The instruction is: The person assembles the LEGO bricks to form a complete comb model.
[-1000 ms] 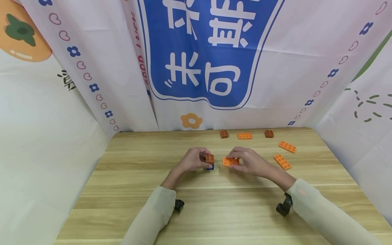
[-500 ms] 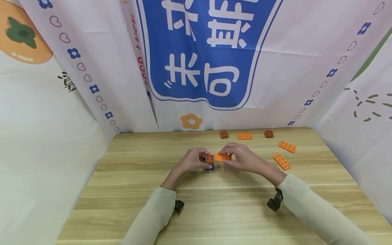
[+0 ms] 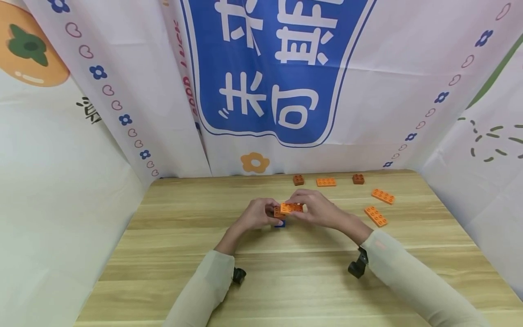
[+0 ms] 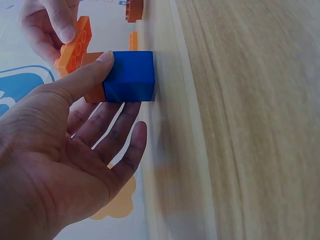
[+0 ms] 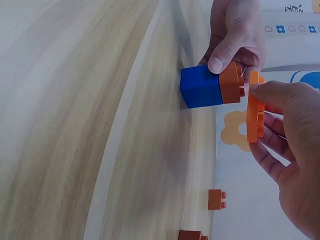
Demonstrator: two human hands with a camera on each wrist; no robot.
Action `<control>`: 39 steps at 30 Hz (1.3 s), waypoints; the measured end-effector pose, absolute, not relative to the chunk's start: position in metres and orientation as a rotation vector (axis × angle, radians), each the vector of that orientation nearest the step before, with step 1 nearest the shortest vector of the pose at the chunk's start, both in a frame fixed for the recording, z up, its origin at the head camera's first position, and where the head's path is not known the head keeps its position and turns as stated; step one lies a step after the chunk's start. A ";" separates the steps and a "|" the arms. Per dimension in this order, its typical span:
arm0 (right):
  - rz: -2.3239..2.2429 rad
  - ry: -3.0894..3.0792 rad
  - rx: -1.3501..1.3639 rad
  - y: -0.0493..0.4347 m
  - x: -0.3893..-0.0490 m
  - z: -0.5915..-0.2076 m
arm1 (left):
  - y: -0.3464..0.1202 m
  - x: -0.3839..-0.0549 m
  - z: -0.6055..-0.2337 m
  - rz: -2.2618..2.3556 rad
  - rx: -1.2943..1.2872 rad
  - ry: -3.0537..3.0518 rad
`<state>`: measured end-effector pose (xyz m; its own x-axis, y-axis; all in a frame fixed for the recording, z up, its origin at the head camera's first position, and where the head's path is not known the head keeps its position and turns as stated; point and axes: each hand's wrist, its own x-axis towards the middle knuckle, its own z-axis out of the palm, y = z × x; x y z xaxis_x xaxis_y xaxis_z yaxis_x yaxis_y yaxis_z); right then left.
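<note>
My left hand (image 3: 258, 212) grips a small stack, with the thumb on one side and fingers on the other. The stack has a blue block (image 4: 131, 76) at the bottom, standing on the table, and a brown-orange studded brick (image 5: 230, 84) on top. My right hand (image 3: 316, 208) pinches a flat orange building brick (image 5: 254, 107) with two rows of studs. The flat brick's left end overlaps the stack's top in the head view. In the right wrist view, its smooth underside faces the brown-orange brick's studs at a narrow gap.
Along the table's back edge lie a brown brick (image 3: 298, 180), a flat orange brick (image 3: 326, 182) and another brown brick (image 3: 358, 179). Two more flat orange bricks, one farther back (image 3: 383, 196) and one nearer (image 3: 376, 216), lie to the right. A printed cloth (image 3: 229, 154) hangs behind the wooden table (image 3: 261, 281).
My right hand has carried the flat orange brick left and slightly up, from beside the stack to over its top. The left hand has stayed in place, holding the stack.
</note>
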<state>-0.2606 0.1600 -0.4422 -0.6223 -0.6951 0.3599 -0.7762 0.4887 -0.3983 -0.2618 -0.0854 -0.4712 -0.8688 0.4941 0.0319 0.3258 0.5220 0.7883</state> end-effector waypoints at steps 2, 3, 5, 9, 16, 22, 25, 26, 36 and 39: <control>0.798 -2.582 1.288 0.158 -0.261 -0.442 | -0.086 -0.262 -0.471 1.268 0.698 2.562; 0.794 -2.585 1.292 0.157 -0.262 -0.442 | -0.086 -0.261 -0.471 1.270 0.697 2.560; 0.784 -2.595 1.300 0.156 -0.263 -0.443 | -0.086 -0.261 -0.471 1.268 0.696 2.559; 0.766 -2.624 1.311 0.154 -0.265 -0.443 | -0.086 -0.262 -0.471 1.266 0.694 2.555; 0.742 -2.635 1.351 0.149 -0.267 -0.440 | -0.085 -0.262 -0.471 1.264 0.700 2.561; 0.729 -2.637 1.375 0.145 -0.268 -0.438 | -0.085 -0.262 -0.471 1.272 0.685 2.555; 0.731 -2.639 1.387 0.144 -0.268 -0.436 | -0.085 -0.262 -0.470 1.269 0.688 2.558; 0.733 -2.637 1.393 0.144 -0.269 -0.436 | -0.085 -0.262 -0.470 1.268 0.689 2.560; 0.729 -2.632 1.419 0.142 -0.271 -0.433 | -0.084 -0.262 -0.467 1.261 0.672 2.554; 0.713 -2.640 1.422 0.141 -0.272 -0.432 | -0.085 -0.262 -0.467 1.258 0.670 2.557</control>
